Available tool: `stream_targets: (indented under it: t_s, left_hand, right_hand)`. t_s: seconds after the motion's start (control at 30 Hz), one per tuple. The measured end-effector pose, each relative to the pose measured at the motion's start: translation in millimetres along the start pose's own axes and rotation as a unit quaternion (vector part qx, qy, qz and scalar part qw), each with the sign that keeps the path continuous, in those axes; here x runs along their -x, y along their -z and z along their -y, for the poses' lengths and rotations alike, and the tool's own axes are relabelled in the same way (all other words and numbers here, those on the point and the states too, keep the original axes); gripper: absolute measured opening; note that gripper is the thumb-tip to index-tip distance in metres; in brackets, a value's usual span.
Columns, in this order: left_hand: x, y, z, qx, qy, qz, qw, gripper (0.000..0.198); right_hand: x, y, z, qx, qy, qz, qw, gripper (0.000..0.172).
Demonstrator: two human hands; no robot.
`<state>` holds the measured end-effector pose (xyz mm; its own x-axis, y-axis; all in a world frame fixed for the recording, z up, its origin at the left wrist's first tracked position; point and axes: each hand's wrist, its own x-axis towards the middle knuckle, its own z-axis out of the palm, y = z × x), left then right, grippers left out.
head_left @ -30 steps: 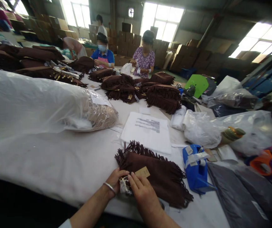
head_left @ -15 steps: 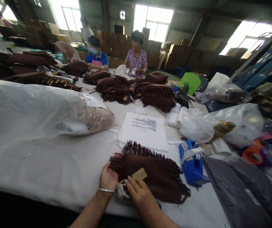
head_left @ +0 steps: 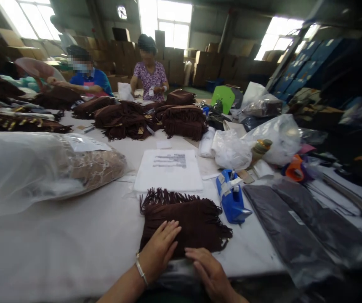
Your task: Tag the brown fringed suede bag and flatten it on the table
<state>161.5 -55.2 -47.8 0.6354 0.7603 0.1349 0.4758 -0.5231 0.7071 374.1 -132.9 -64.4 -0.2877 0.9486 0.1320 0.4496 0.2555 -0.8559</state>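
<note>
A dark brown, soft fringed article lies flat on the white-covered table in front of me, strands spread along its far and right sides. My left hand, with a silver bangle at the wrist, rests palm down on its near left part, fingers stretched out. At its near edge is my right hand, fingers extended and apart from the thumb, gripping nothing. Just beyond the article sits a stack of white printed sheets. To its right stands a blue tape dispenser.
A big clear plastic bag fills the left side. Brown fringed piles lie farther back, with people at work behind them. On the right are dark grey packed pieces, crumpled plastic bags and an orange ring-shaped object.
My left hand has moved from the article's left edge onto its top, and my right hand has drawn back to the near edge. The tan tag no longer shows. The view has swung right.
</note>
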Motion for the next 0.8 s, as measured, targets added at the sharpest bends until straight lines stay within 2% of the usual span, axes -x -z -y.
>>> stream_targets:
  t_s: [0.03, 0.1, 0.17, 0.2, 0.3, 0.37, 0.43, 0.47, 0.5, 0.53, 0.63, 0.7, 0.8]
  left_hand:
    - [-6, -5.0, 0, -0.024, -0.023, 0.033, 0.999, 0.049]
    - [-17, -20.7, 0, -0.084, -0.062, 0.121, 0.987, 0.06]
    - [-26, -40.8, 2, -0.153, -0.083, 0.181, 0.968, 0.065]
    - [-29, -50.6, 3, -0.184, -0.093, 0.187, 0.96, 0.064]
    - [-33, -68.6, 11, -0.235, -0.139, 0.155, 0.949, 0.059]
    - [-33, -68.4, 16, -0.243, -0.171, 0.127, 0.946, 0.059]
    - [-32, -60.8, 18, -0.234, -0.184, 0.091, 0.95, 0.064]
    - [-31, -55.7, 16, -0.223, -0.184, 0.069, 0.955, 0.068]
    - [-30, -50.5, 14, -0.213, -0.184, 0.048, 0.959, 0.071]
    - [-28, -45.7, 11, -0.205, -0.185, 0.027, 0.961, 0.073]
    - [-20, -36.5, 1, -0.217, -0.196, -0.017, 0.956, 0.074]
    - [-15, -35.2, -3, -0.241, -0.204, -0.027, 0.949, 0.073]
    - [-8, -38.7, -2, -0.269, -0.208, -0.027, 0.94, 0.074]
  right_hand:
    - [8, 5, -5, -0.066, -0.094, -0.061, 0.992, 0.035]
    - [24, 12, -13, -0.2, -0.252, -0.146, 0.936, 0.043]
    - [35, 18, -18, -0.327, -0.34, -0.167, 0.866, 0.049]
    - [39, 20, -19, -0.385, -0.359, -0.162, 0.835, 0.05]
    - [46, 23, -17, -0.52, -0.37, -0.146, 0.756, 0.053]
    - [44, 21, -17, -0.585, -0.36, -0.155, 0.71, 0.048]
    - [36, 15, -18, -0.628, -0.341, -0.175, 0.677, 0.035]
    - [29, 11, -19, -0.636, -0.324, -0.185, 0.676, 0.03]
    - [21, 6, -21, -0.631, -0.305, -0.194, 0.687, 0.029]
    - [11, 3, -22, -0.613, -0.286, -0.201, 0.709, 0.033]
    - [-23, 4, -26, -0.503, -0.237, -0.216, 0.803, 0.06]
    - [-43, 16, -26, -0.411, -0.226, -0.242, 0.85, 0.072]
    - [-61, 46, -21, -0.311, -0.228, -0.287, 0.877, 0.076]
